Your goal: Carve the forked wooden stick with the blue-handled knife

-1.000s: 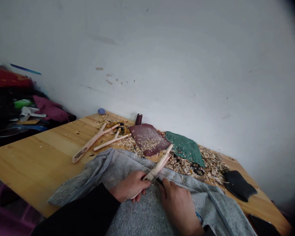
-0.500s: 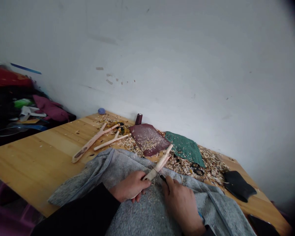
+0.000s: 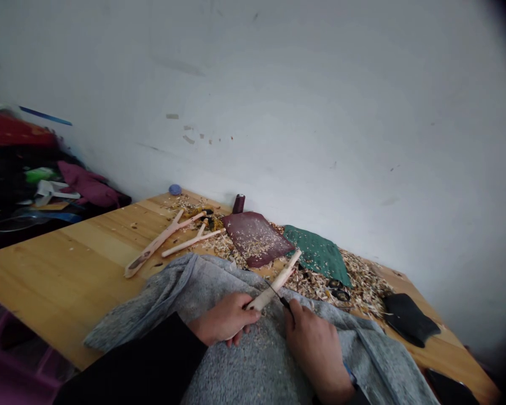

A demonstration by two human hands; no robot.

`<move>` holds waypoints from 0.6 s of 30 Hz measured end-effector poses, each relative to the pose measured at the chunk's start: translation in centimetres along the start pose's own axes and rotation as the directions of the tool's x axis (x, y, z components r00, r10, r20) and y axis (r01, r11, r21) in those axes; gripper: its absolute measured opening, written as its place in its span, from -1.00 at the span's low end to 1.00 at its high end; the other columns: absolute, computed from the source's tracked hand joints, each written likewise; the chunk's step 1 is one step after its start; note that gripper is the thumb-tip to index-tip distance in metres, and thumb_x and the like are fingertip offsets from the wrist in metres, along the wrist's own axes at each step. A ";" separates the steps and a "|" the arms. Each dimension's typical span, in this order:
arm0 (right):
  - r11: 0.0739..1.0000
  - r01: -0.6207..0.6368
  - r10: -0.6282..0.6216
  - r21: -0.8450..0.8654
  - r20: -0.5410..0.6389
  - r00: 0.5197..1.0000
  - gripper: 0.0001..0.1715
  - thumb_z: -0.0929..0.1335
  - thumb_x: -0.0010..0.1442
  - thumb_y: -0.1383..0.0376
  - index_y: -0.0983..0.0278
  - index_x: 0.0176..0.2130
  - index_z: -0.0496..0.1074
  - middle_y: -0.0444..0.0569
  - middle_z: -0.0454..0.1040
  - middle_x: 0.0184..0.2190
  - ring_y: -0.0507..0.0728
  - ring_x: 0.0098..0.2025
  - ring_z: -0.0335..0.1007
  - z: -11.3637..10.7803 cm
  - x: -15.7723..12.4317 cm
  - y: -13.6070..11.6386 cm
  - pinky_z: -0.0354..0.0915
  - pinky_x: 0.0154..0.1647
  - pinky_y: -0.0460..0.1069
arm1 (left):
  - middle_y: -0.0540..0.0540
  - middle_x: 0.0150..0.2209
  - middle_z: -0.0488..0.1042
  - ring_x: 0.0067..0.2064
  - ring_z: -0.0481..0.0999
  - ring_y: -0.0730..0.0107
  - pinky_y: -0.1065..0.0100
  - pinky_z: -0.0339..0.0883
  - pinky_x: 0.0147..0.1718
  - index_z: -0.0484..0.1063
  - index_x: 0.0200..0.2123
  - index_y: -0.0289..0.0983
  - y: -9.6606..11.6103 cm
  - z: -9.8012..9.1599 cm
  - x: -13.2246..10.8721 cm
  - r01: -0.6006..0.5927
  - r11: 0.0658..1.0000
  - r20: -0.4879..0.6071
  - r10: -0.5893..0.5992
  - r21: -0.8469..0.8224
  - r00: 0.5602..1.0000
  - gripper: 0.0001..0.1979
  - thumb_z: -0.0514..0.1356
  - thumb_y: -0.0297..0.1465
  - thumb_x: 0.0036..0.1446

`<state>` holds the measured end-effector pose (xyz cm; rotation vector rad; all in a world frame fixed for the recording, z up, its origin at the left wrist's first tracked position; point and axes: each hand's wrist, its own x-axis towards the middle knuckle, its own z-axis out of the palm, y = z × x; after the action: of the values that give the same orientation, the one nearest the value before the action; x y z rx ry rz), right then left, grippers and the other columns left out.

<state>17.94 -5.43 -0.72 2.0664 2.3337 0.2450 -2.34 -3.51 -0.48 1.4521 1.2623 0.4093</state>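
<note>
Scuffed white wall (image 3: 303,112) — pale wooden table (image 3: 63,270) against it, fabric heap (image 3: 12,174) far left.

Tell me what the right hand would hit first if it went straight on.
Probably the pale carved wooden stick held in the left hand, just ahead of the right hand and its black-handled knife, though depth is hard to judge here.

The light is soft and even, a little dull, and the white wall (image 3: 253,101) looks pale grey. Shadows are weak, only under the left hand (image 3: 223,319) and the right hand (image 3: 318,350). Corners go dark, and the picture bends strongly near the edges.
</note>
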 end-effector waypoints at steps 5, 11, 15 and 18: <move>1.000 -0.013 0.012 0.019 0.039 0.999 -0.72 0.17 0.44 0.25 0.18 -0.14 0.44 -0.05 0.62 -0.31 0.23 -0.36 0.60 -0.1 0.1 -0.1 0.25 -0.49 -0.03 | 0.08 -0.46 0.37 -0.65 0.29 0.57 0.46 0.12 -0.71 0.31 -0.27 -0.24 -0.1 0.0 0.2 0.011 1.000 0.005 -0.011 -0.005 1.000 -0.81 0.09 -0.24 0.14; 0.998 -0.057 0.057 0.008 -0.019 0.998 -0.69 0.15 0.45 0.23 0.16 -0.12 0.44 -0.06 0.62 -0.29 0.19 -0.37 0.60 -0.2 0.3 0.5 0.21 -0.51 -0.04 | 0.06 -0.45 0.37 -0.65 0.29 0.58 0.47 0.11 -0.69 0.32 -0.26 -0.25 -0.2 0.0 0.1 -0.016 1.000 0.017 0.016 -0.008 1.000 -0.78 0.10 -0.21 0.15; 0.997 -0.070 0.070 -0.010 -0.005 0.998 -0.71 0.18 0.44 0.25 0.18 -0.15 0.45 -0.05 0.62 -0.32 0.18 -0.37 0.59 0.1 0.5 0.7 0.19 -0.51 -0.05 | 0.07 -0.45 0.36 -0.65 0.30 0.58 0.48 0.10 -0.70 0.31 -0.28 -0.24 -0.2 0.0 0.1 -0.013 1.000 0.027 0.013 -0.001 1.000 -0.78 0.11 -0.21 0.14; 0.998 -0.062 0.062 -0.009 -0.004 0.998 -0.72 0.18 0.44 0.24 0.19 -0.15 0.45 -0.05 0.62 -0.32 0.17 -0.37 0.59 0.2 0.5 0.7 0.17 -0.52 -0.06 | 0.07 -0.45 0.37 -0.64 0.30 0.57 0.47 0.10 -0.70 0.32 -0.26 -0.24 -0.3 0.0 0.3 -0.016 1.000 0.026 0.016 -0.008 1.000 -0.78 0.10 -0.21 0.14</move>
<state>18.59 -4.81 -0.74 2.1383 2.2678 0.2601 -2.39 -3.37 -0.87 1.4573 1.2282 0.4047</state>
